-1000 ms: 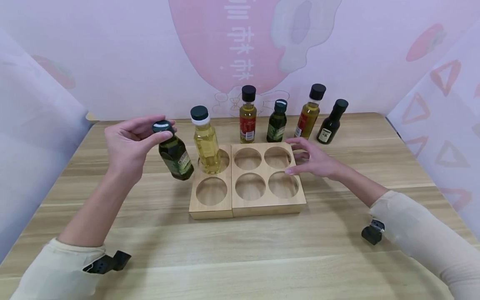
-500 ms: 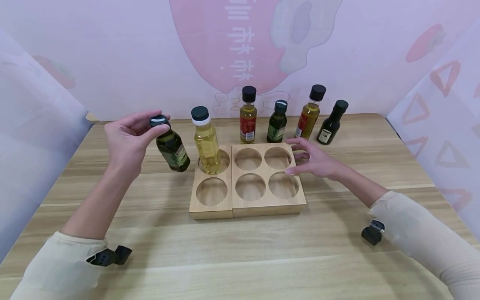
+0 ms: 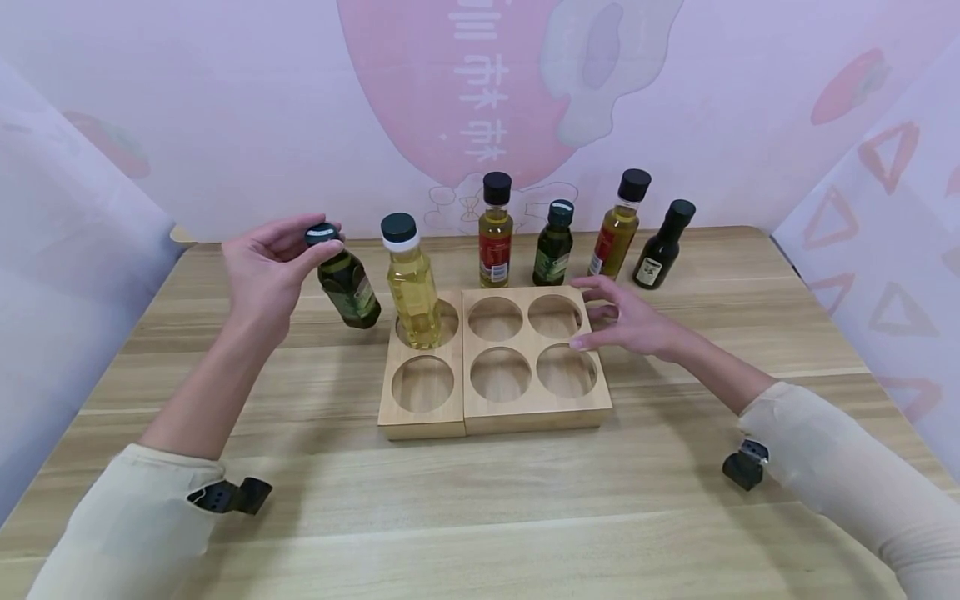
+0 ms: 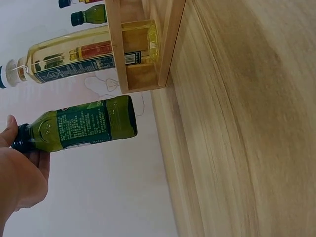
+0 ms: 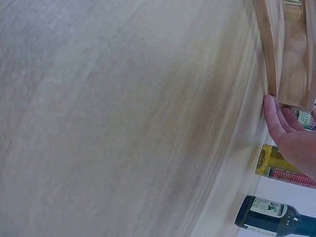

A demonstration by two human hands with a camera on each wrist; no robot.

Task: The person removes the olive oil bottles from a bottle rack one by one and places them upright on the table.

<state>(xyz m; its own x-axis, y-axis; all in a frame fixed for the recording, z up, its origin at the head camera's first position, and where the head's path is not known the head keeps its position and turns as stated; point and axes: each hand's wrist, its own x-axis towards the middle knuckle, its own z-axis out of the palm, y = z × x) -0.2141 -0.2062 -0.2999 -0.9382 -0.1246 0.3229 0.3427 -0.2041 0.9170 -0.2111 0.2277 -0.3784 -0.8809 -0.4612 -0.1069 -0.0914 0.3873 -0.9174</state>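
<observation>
By its dark cap my left hand (image 3: 262,271) holds a green glass oil bottle (image 3: 349,292), tilted with its base toward the right. In the left wrist view this bottle (image 4: 81,123) hangs apart from the table. A clear bottle of yellow oil (image 3: 416,292) stands in the far hole of the two-hole wooden block (image 3: 420,423). Beside that block lies a four-hole wooden block (image 3: 536,412), all its holes bare. My right hand (image 3: 630,321) rests against its right end, thumb and fingers spread along the edge.
Behind the blocks stand a red-labelled oil bottle (image 3: 495,250), a small green bottle (image 3: 553,250), another red-labelled bottle (image 3: 617,237) and a dark slim bottle (image 3: 662,250). A printed backdrop (image 3: 300,125) rises at the wooden table's (image 3: 480,517) far edge.
My left hand has carried the green bottle a little away from me, toward the table's back, left of the blocks. The right hand and the blocks have stayed put.
</observation>
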